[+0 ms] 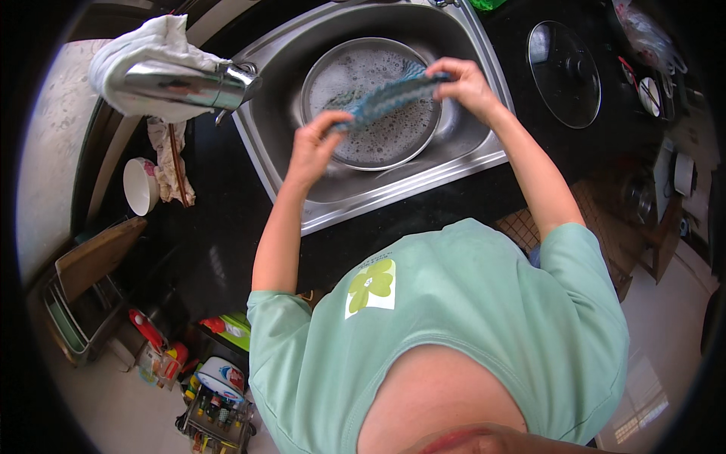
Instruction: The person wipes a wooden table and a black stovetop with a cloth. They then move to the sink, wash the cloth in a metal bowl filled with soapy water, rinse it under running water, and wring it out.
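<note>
A blue and grey patterned cloth (391,101) is stretched between my two hands, somewhat blurred. My left hand (319,142) grips its lower left end, and my right hand (466,88) pinches the upper right end. Beneath the cloth, a round metal basin (391,167) sits in the stainless steel sink (482,139). Soapy water (380,142) with many bubbles fills the basin. More patterned cloth appears to lie in the water near my left fingers, but I cannot tell whether it is the same piece.
A chrome faucet (176,82) with white cloth (142,51) around it reaches in from the left. Left on the dark counter are a white bowl (140,186), chopsticks (177,164) and a rag (161,144). A glass lid (558,74) lies right of the sink.
</note>
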Action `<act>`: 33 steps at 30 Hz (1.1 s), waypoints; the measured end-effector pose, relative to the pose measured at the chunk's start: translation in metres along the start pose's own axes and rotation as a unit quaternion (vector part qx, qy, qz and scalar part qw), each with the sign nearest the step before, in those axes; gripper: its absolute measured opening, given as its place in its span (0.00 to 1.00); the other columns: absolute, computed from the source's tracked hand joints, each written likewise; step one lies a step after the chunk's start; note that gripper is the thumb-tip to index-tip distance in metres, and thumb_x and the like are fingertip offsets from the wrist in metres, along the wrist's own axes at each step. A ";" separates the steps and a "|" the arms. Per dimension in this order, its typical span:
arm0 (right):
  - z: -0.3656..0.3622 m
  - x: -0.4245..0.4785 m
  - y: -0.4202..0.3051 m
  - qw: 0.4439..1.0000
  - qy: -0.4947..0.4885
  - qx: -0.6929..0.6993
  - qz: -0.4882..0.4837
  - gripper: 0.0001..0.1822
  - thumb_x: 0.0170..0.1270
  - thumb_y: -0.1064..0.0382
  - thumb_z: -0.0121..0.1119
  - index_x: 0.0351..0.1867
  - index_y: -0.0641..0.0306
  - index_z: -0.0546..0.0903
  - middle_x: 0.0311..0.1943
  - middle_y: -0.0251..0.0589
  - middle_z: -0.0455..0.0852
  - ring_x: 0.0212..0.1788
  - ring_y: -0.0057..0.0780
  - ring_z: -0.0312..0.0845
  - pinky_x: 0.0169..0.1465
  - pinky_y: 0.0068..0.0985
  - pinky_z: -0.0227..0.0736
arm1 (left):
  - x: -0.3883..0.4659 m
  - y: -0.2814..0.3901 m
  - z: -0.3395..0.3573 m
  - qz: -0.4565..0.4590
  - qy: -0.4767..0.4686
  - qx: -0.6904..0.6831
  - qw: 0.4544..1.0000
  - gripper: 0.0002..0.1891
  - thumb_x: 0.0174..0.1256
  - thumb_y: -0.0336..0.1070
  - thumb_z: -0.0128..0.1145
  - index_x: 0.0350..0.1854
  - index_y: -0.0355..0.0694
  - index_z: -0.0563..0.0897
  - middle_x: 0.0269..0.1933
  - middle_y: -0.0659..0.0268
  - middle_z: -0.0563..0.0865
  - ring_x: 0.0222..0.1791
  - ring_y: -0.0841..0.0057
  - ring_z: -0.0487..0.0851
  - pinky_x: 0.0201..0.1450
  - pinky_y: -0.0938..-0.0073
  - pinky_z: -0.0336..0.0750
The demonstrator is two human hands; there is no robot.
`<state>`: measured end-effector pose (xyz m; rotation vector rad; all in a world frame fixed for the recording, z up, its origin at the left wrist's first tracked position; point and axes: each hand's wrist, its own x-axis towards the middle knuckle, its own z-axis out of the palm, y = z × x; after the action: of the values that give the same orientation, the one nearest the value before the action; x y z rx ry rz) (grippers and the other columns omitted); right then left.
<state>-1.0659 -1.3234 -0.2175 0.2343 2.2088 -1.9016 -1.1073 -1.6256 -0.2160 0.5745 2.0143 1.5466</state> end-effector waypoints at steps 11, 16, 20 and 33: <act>0.027 0.016 0.063 0.965 -0.050 -0.248 0.070 0.36 0.44 0.69 0.67 0.60 0.49 0.71 0.63 0.51 0.64 0.65 0.47 0.60 0.66 0.33 0.58 | 0.051 -0.089 0.014 -0.042 0.044 0.388 0.920 0.32 0.50 0.39 0.65 0.62 0.56 0.70 0.70 0.53 0.57 0.70 0.56 0.55 0.64 0.51 0.58; 0.064 0.048 0.123 0.961 -0.002 -0.228 0.159 0.42 0.43 0.59 0.70 0.64 0.43 0.64 0.63 0.56 0.63 0.65 0.52 0.58 0.66 0.36 0.57 | 0.067 -0.128 0.074 -0.214 0.071 0.386 0.895 0.37 0.47 0.44 0.67 0.63 0.57 0.66 0.61 0.53 0.65 0.63 0.54 0.62 0.60 0.46 0.62; 0.060 0.059 0.131 0.961 -0.036 -0.048 0.269 0.31 0.46 0.57 0.67 0.55 0.54 0.74 0.54 0.50 0.76 0.59 0.43 0.69 0.61 0.30 0.62 | 0.072 -0.127 0.049 -0.189 -0.024 0.305 0.933 0.26 0.40 0.41 0.70 0.46 0.45 0.77 0.47 0.53 0.75 0.50 0.54 0.74 0.52 0.61 0.70; 0.107 0.046 0.106 0.661 -0.012 0.709 0.247 0.25 0.60 0.37 0.52 0.34 0.59 0.78 0.32 0.38 0.82 0.38 0.30 0.79 0.43 0.30 0.75 | 0.069 -0.003 0.137 0.046 0.158 0.256 0.952 0.18 0.41 0.47 0.69 0.22 0.39 0.75 0.32 0.59 0.76 0.30 0.62 0.79 0.30 0.64 0.73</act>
<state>-1.0757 -1.4142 -0.3461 0.8659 0.0474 -2.6324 -1.0728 -1.4819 -0.2572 0.6508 2.7017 1.2149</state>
